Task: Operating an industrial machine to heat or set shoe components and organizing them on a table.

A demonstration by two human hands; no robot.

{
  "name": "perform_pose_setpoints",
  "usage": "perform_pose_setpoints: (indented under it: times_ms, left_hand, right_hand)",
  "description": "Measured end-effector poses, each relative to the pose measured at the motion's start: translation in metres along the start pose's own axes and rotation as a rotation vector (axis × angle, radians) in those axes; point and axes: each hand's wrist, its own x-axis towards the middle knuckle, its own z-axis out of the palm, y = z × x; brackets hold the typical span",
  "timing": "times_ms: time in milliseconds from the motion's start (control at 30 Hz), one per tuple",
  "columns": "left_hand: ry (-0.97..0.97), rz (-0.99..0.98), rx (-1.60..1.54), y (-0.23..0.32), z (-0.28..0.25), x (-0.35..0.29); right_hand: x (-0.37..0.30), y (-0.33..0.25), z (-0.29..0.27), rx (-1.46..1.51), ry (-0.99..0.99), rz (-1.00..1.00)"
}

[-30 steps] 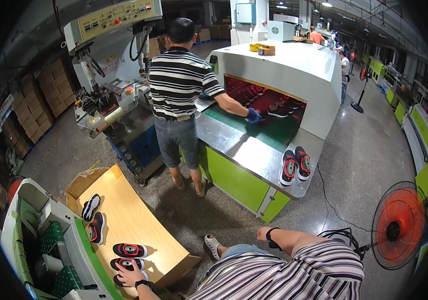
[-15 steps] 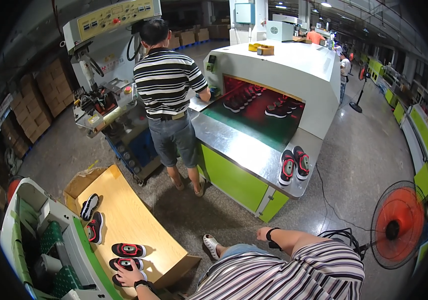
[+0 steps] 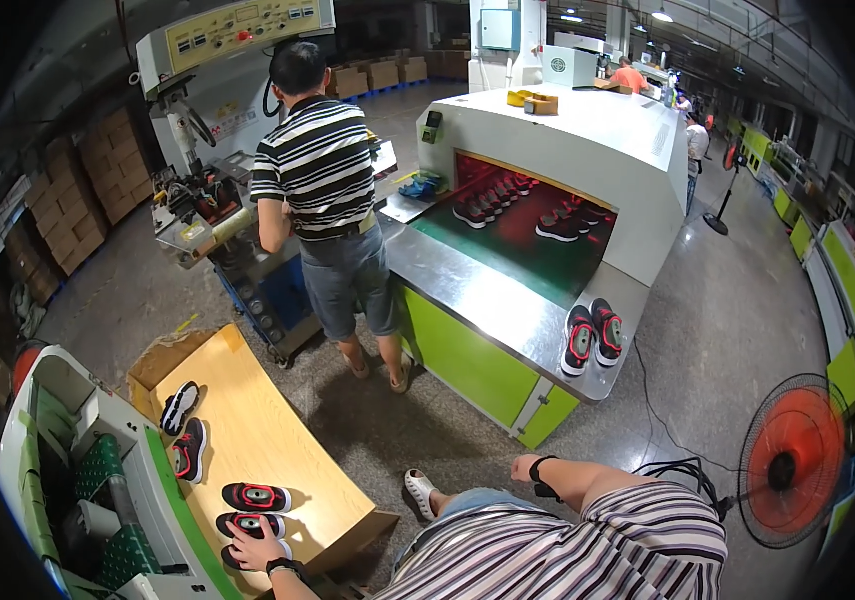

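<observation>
My left hand [image 3: 258, 547] is at the near left of a wooden table, its fingers curled over a black sneaker [image 3: 240, 523] with red trim. A further sneaker [image 3: 231, 557] is partly hidden beneath that hand. Just beyond lies another black and red sneaker [image 3: 257, 497]. Farther up the table are a sneaker [image 3: 190, 451] tilted on its side and one with its pale sole [image 3: 181, 407] showing. My right hand [image 3: 525, 467] hangs beside my body, near no object; its fingers are too small to make out.
Beyond the wooden table [image 3: 278, 420], a person in a striped shirt [image 3: 316, 165] stands at a machine [image 3: 238, 40]. A conveyor oven [image 3: 548, 130] carries several sneakers; a pair [image 3: 593, 335] sits on its metal ledge. To my right are a floor fan [image 3: 788, 462] and cables [image 3: 683, 473].
The person in the striped shirt has turned left, drawing an arm back from the conveyor toward the machine. My left hand stays on the sneaker. The view has shifted slightly.
</observation>
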Motion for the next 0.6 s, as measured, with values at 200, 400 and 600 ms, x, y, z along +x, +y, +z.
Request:
perform_pose_setpoints:
  times_ms: [200, 400, 600]
  left_hand:
    - [-0.005, 0.0, 0.007, 0.0, 0.001, 0.0]
    - [-0.003, 0.0, 0.011, -0.001, 0.004, 0.002]
    - [0.023, 0.006, 0.018, -0.004, 0.011, 0.004]
  right_hand:
    - [-0.002, -0.007, 0.001, 0.02, 0.046, -0.068]
    - [0.002, -0.002, 0.005, -0.024, -0.003, -0.047]
    - [0.002, 0.005, 0.008, -0.011, -0.032, -0.006]
